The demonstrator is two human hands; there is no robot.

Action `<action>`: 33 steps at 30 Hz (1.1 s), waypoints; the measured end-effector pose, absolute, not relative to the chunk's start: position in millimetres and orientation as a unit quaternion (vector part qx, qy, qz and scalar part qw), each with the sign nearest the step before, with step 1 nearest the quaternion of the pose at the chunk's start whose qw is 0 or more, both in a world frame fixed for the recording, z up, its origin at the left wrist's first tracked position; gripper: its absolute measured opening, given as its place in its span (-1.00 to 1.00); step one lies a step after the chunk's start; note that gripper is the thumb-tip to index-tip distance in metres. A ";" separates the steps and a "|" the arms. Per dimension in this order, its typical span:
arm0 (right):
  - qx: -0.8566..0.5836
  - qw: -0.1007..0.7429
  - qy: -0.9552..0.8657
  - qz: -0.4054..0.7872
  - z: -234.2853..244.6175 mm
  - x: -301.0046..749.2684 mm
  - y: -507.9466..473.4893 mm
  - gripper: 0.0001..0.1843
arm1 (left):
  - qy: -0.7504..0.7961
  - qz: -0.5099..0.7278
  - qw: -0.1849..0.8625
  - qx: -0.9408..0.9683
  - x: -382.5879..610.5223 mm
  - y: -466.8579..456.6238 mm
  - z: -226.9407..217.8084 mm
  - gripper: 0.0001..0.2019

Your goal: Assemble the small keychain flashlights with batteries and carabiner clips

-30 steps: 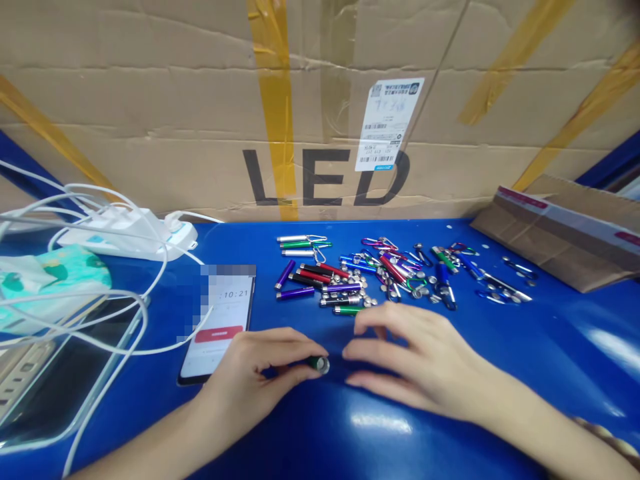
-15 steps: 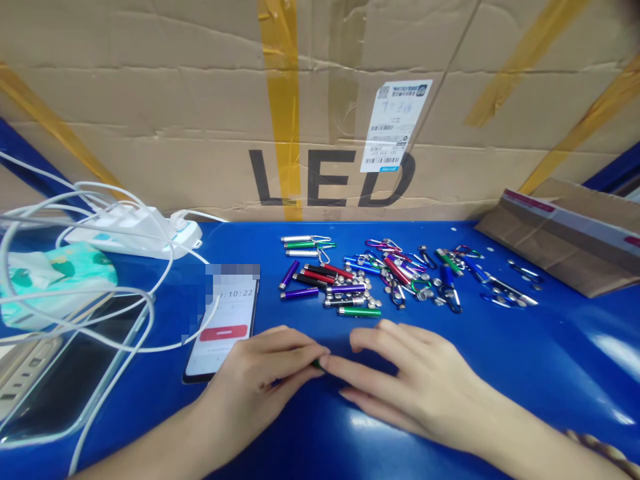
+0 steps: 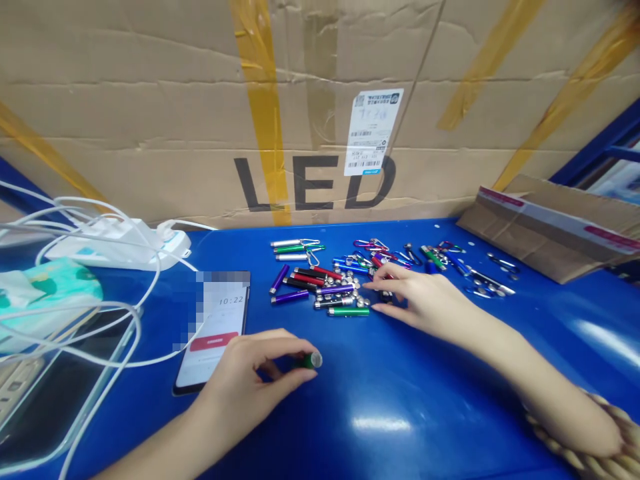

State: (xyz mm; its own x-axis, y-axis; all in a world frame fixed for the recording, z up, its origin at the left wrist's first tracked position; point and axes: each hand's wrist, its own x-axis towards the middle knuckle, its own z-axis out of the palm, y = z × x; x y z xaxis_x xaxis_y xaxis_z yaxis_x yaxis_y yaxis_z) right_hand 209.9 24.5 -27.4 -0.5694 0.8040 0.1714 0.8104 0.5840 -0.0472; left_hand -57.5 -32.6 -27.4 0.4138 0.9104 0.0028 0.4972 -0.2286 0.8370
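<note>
My left hand (image 3: 265,370) is closed around a short green metal tube (image 3: 313,361), its round open end facing right. The rest of that tube is hidden behind my fingers. Over the pile in the middle of the table, my right hand (image 3: 420,293) reaches with thumb and fingers apart, holding nothing I can see. Its fingertips are beside small silver button cells (image 3: 363,303). Close by lie a green tube (image 3: 349,311), a black tube (image 3: 333,303) and purple tubes (image 3: 290,297). Red tubes (image 3: 310,277) and others with carabiner clips (image 3: 295,257) lie further back.
A phone (image 3: 215,347) with a lit screen lies left of my left hand. White cables (image 3: 135,333) loop over a power strip (image 3: 120,250), a tissue pack (image 3: 55,293) and a dark-screened phone (image 3: 65,387). A large carton (image 3: 190,153) stands behind; an open cardboard box (image 3: 530,233) sits right.
My right hand has left the green tube and moved up and right to the button cells. My left hand keeps the tube, whose open end now shows. The view has shifted slightly right.
</note>
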 end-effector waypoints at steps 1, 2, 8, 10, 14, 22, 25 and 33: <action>-0.456 0.083 -0.886 -0.003 -30.1 211.5 27.8 -0.76 | 0.482 0.254 0.413 0.730 -57.1 -32.5 -27.0 -0.89; -0.456 0.088 -0.885 0.012 -32.6 212.1 30.2 -0.78 | 0.487 0.252 0.426 0.720 -56.7 -32.5 -27.1 -0.90; -0.454 0.143 -0.877 0.066 -39.6 208.3 34.8 -0.86 | 0.485 0.266 0.475 0.684 -55.2 -33.6 -30.9 -0.89; -0.456 0.147 -0.875 0.069 -40.0 207.2 35.7 -0.87 | 0.484 0.261 0.476 0.686 -55.0 -33.4 -31.4 -0.89; -0.476 0.152 -0.864 0.065 -39.7 204.5 37.0 -0.91 | 0.478 0.262 0.472 0.694 -55.6 -33.3 -31.8 -0.89; -0.510 0.199 -0.837 0.017 -41.0 202.5 37.0 -0.93 | 0.468 0.275 0.455 0.706 -56.7 -33.7 -33.0 -0.90; -0.495 0.241 -0.835 0.001 -39.3 195.7 28.5 -0.88 | 0.464 0.282 0.441 0.715 -56.1 -34.2 -33.4 -0.90; -0.246 0.408 -0.865 0.157 -26.9 153.6 -21.8 -0.90 | 0.455 0.298 0.417 0.728 -53.6 -38.5 -38.5 -0.86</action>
State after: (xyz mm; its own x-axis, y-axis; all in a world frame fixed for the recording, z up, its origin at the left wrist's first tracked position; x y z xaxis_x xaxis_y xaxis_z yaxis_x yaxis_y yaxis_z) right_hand 153.6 -21.8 -26.9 -0.5463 0.5543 0.6280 0.2987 0.8294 -0.4722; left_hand -53.6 -38.5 -38.5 0.4081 0.9114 0.0534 0.4147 -0.2372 0.8785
